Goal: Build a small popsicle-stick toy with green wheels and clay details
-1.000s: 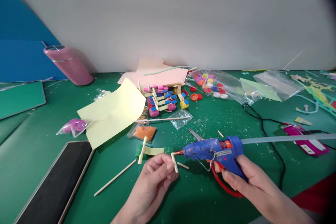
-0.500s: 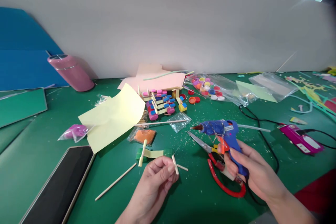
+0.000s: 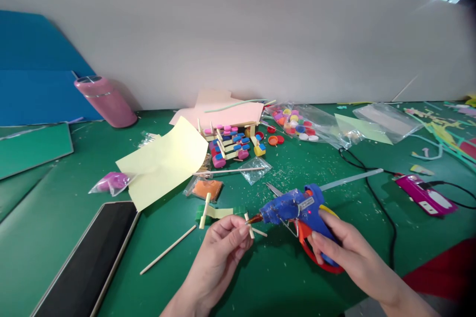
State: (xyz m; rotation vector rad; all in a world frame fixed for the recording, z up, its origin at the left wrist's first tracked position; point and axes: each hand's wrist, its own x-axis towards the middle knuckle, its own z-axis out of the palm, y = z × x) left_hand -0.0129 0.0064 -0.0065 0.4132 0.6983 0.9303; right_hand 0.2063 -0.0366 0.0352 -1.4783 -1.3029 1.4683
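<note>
Indoors, a pale wall (image 3: 238,34) is rising at twelve o'clock behind a green table (image 3: 297,290). A blue glue gun (image 3: 286,207) is filling the right hand (image 3: 347,248) at four o'clock; the left hand (image 3: 225,245) is pinching a short wooden stick (image 3: 252,233) at six. The nozzle (image 3: 256,219) is pointing toward nine, possibly touching the stick. A right-hand slip could be burning nearby fingers or knocking the stick loose.

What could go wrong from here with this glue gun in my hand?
The nozzle of the glue gun sits close to the left hand, so a slip might burn it if hot. Glue could miss the small stick and reach the fingers. The scissors are partly hidden by the gun; the right hand might snag them.
</note>
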